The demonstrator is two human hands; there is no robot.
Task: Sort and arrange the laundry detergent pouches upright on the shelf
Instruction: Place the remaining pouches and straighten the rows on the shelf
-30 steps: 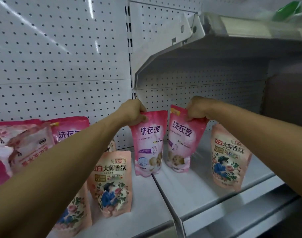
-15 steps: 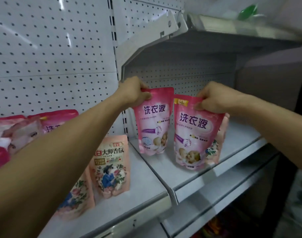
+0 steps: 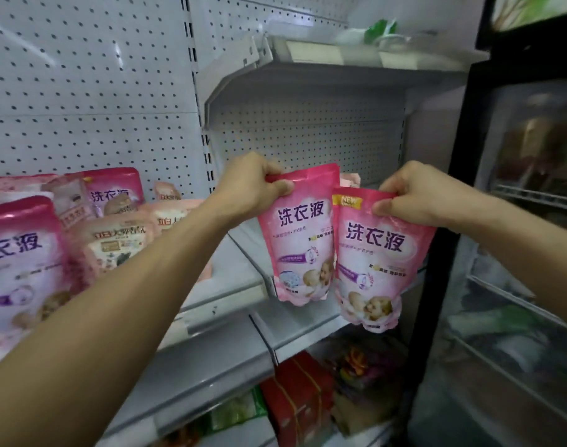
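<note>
room: I see bare shelf (image 3: 311, 327) under both pouches, fridge frame (image 3: 450, 253) close right
left hand (image 3: 253, 185): pinches left pouch (image 3: 301, 233) top
right hand (image 3: 414, 195): pinches right pouch (image 3: 375, 262) top
pouches: pink, upright, probably touching

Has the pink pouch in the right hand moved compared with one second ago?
Yes. The pink pouch in the right hand has come forward off the shelf; its bottom now hangs past the front edge.

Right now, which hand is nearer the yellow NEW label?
Right. The right hand pinches the top of the pouch with the NEW label, just beside it. The left hand grips the other pink pouch, farther left.
</note>
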